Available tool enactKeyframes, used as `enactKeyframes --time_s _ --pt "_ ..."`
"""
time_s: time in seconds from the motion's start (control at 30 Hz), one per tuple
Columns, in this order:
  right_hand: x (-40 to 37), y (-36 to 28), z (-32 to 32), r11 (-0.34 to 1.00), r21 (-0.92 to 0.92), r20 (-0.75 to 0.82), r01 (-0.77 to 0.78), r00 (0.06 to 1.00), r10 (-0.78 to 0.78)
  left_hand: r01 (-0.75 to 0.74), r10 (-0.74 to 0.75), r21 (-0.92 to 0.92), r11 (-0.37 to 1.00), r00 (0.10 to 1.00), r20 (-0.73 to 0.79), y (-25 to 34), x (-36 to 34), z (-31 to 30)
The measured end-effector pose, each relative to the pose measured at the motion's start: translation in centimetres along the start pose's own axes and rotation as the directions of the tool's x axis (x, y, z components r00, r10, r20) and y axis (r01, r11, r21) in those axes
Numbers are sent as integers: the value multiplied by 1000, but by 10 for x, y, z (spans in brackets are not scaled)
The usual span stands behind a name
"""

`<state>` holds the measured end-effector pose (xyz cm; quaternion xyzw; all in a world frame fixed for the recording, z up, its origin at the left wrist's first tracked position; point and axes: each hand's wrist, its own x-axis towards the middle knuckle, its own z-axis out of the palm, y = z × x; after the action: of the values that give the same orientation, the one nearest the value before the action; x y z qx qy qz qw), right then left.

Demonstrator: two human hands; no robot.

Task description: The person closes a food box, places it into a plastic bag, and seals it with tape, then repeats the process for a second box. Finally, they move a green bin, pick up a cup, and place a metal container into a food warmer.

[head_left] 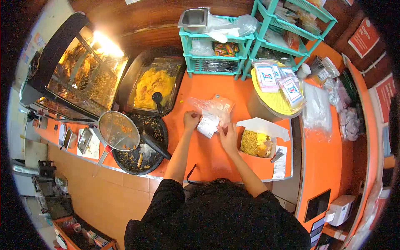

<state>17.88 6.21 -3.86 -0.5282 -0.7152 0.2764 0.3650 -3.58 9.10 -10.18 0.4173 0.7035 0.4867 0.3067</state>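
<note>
A printed white paper slip [207,126], like a receipt, lies over a crumpled clear plastic bag [218,107] on the orange counter [204,160]. At the slip's left edge, the fingers of my left hand [191,120] are closed in a pinch on it. My right hand [228,136] has its fingertips pinched at the lower right of the bag, beside the slip. Just right of that hand stands an opened white takeaway box [260,152] of noodles [251,141] with yellow and brown toppings. Another printed slip [280,166] lies beside the box.
Left of my hands are a dark pan [156,125], a mesh strainer [119,131] and a tray of yellow food [154,87]. A lit glass cabinet [83,71] stands behind. Turquoise racks [214,68] and a yellow-lidded bucket [271,93] line the back.
</note>
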Motion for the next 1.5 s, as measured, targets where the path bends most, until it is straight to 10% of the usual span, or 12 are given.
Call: enactKeyframes --time_s 0.23,0.33,0.5,0.57,0.63,0.7,0.8,1.03,1.1,1.2,1.3,1.5 --pt "-14 46 48 962 256 -239 99 970 -36 -99 141 406 909 987 -75 23 -6 -8" --pt "-18 42 35 437 830 250 -348 931 266 -101 159 562 821 986 -55 24 0 -6" --pt "-21 47 39 811 485 226 -328 942 247 -246 23 442 863 892 451 22 46 -10" --pt "-28 73 60 921 354 73 -164 986 148 -22 139 -298 954 916 377 18 55 11" --pt "-37 85 64 953 18 -159 301 942 -294 -45 82 -81 996 832 549 77 55 7" --pt "-54 72 31 989 148 91 25 995 -39 -180 -139 326 928 645 752 133 52 4" --pt "-62 19 -50 900 288 676 -327 735 51 -246 84 64 967 548 832 127 59 16" --pt "-64 -52 -145 840 519 88 -160 987 133 -325 -21 185 928 449 893 293 -33 -28" --pt "-56 -71 -162 889 364 -204 279 955 -216 -358 61 -4 934 150 987 328 -55 -24" --pt "-63 -90 -215 871 -26 -137 490 862 -489 -556 394 -412 722 -160 905 364 -96 18" --pt "-94 -74 -260 966 126 -69 226 973 -219 -522 569 -573 632 -190 800 377 -129 68" --pt "-135 18 -385 968 199 -421 -152 879 224 -348 560 -486 802 153 814 403 -169 136"
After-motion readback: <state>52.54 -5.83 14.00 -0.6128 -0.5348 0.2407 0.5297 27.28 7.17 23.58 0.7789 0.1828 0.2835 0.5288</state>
